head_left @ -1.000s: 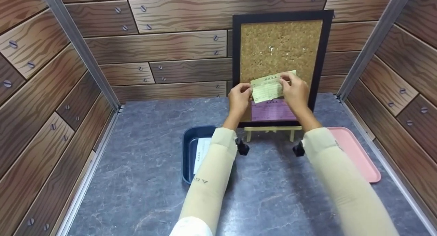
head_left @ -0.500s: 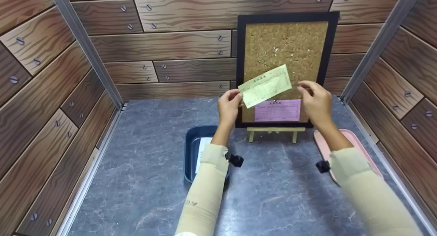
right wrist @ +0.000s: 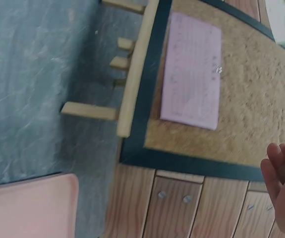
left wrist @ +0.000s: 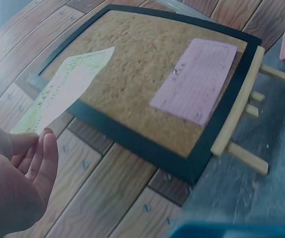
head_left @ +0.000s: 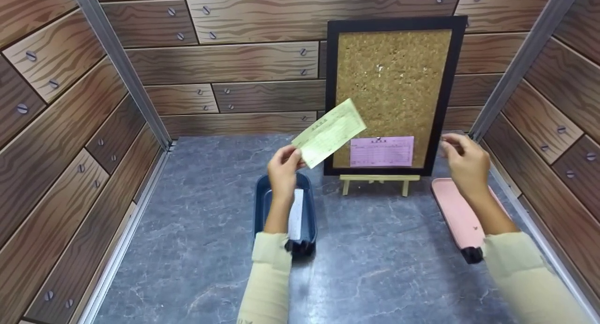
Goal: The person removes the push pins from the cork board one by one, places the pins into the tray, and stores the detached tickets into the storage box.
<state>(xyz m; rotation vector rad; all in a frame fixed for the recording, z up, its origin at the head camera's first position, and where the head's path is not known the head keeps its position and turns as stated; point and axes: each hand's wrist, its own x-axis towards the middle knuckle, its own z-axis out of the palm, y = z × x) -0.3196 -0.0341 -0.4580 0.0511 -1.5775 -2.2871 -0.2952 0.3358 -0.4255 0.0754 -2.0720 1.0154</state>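
My left hand (head_left: 283, 171) pinches a pale green printed slip (head_left: 330, 131) by its lower left corner, tilted in the air left of the corkboard (head_left: 398, 89). In the left wrist view the slip (left wrist: 68, 89) bends slightly above the thumb and fingers. My right hand (head_left: 468, 162) is raised right of the board's frame, over the pink tray (head_left: 450, 202). Its thumb and forefinger pinch a tiny pin-like thing, mostly hidden at the fingertips. A purple printed slip (head_left: 382, 153) is fixed low on the board by a small pin (head_left: 378, 139).
The black-framed board leans on a small wooden easel (head_left: 379, 177) at the back. A dark blue tray (head_left: 307, 185) with a white slip (head_left: 296, 216) stands at left, partly behind my left arm. A tiny object (head_left: 475, 228) lies in the pink tray. Wood-patterned walls (head_left: 243, 64) enclose the table.
Both hands were on the green slip in front of the board. The right hand has let go and moved right and down; the left has carried the slip left and down.
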